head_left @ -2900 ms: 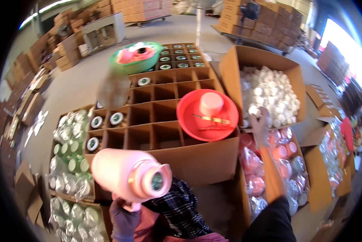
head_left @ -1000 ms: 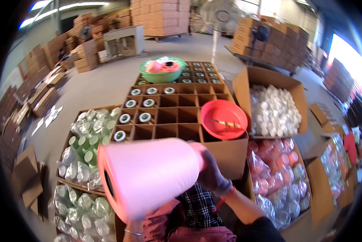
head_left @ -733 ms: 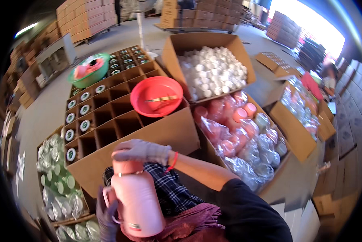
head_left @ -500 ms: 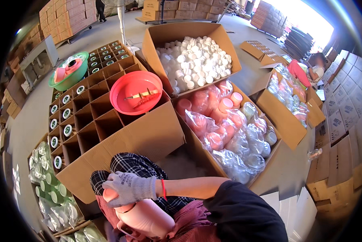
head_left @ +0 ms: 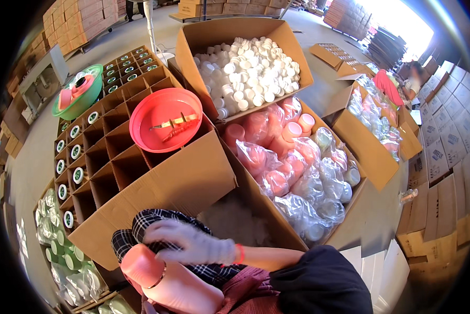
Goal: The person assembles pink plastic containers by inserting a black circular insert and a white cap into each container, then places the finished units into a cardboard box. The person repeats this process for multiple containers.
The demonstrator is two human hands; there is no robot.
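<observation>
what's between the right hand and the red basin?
In the head view, from the right hand to the red basin: plaid fabric first, then the brown wall of the divided carton. No loose item shows between.

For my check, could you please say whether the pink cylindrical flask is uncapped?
No, a rounded coral-pink cap tops the pink flask.

A single head-worn fisheye looks steeply down and forward over the red basin; the flask is nearest, on the basin's near side, stacked cartons far beyond it.
</observation>
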